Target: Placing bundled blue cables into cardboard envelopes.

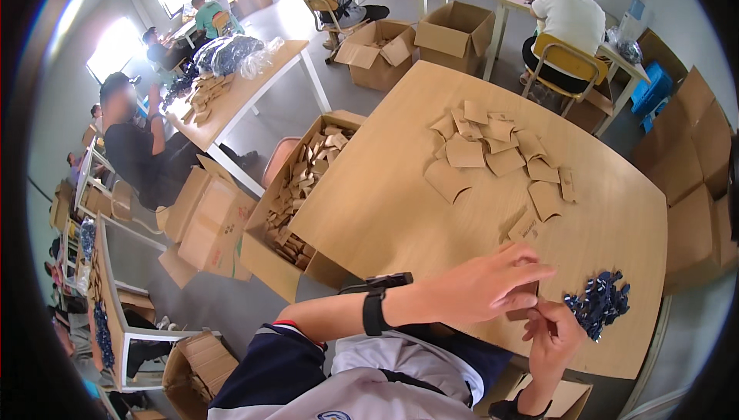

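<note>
A small brown kraft-paper envelope (pixel 526 302) was pinched between the fingers of both hands (pixel 493 285) (pixel 553 335), above the round wooden desk (pixel 400 204).

The person wears a short-sleeved top that is dark navy at the shoulder and sleeve (pixel 265 362), with a thin red and white stripe at the sleeve edge, and pale grey-white across the chest. A black band (pixel 375 312) circles the wrist of the left hand (pixel 481 285) (a small black device sits on it). The right hand (pixel 553 335) and its forearm are bare.
</note>
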`<state>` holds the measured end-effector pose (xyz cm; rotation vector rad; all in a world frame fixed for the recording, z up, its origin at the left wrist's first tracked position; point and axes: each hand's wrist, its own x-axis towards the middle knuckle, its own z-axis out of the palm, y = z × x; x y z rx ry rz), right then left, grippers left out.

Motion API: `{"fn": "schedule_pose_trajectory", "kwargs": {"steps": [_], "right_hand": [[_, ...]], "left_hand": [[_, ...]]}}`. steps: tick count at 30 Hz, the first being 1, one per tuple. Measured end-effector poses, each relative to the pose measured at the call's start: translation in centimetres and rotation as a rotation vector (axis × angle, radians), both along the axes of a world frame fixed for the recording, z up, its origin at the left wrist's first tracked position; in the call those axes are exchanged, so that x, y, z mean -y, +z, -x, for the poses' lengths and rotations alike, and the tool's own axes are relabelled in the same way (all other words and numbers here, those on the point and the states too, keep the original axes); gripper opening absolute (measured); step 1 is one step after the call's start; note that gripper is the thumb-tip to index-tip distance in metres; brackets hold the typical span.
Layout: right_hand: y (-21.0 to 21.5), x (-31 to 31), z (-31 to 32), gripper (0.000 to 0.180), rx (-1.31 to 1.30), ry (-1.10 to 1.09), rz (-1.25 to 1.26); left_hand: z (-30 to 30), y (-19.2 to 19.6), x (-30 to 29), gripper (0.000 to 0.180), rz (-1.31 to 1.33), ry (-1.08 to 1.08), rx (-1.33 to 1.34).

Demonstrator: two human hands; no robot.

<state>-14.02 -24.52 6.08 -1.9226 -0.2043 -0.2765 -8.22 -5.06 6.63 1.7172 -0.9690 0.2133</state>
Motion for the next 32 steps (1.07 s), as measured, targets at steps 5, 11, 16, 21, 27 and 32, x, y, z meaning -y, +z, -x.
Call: {"fn": "schedule_pose_trajectory", "kwargs": {"steps": [5, 11, 16, 21, 27, 32], "right_hand": [[0.9, 0.9, -1.0, 0.014, 0.525, 0.067, 0.589], [1.2, 1.2, -1.1, 0.019, 0.518, 0.017, 0.363], [0.2, -1.2, 0.2, 0.017, 0.396, -0.162, 0.268], [0.0, -3.2, 0.3, 0.006, 0.275, -0.251, -0.220], [1.5, 0.9, -0.8, 0.042, 0.155, 0.001, 0.265], [-2.7, 3.5, -0.5, 0.057, -0.135, 0.365, 0.236]], "left_hand": [[0.4, 2.7, 0.3, 0.019, -0.299, 0.002, -0.455], [0.5, 0.3, 1.9, 0.018, 0.209, -0.098, -0.633], [2.4, -0.6, 4.0, 0.022, 0.299, 0.142, -0.285], [3.3, -1.6, 4.4, 0.023, 0.281, 0.233, -0.178], [4.3, -0.8, 2.2, 0.022, 0.217, 0.178, -0.607], [6.2, -3.1, 4.8, 0.029, 0.538, -0.197, -0.980]]}}
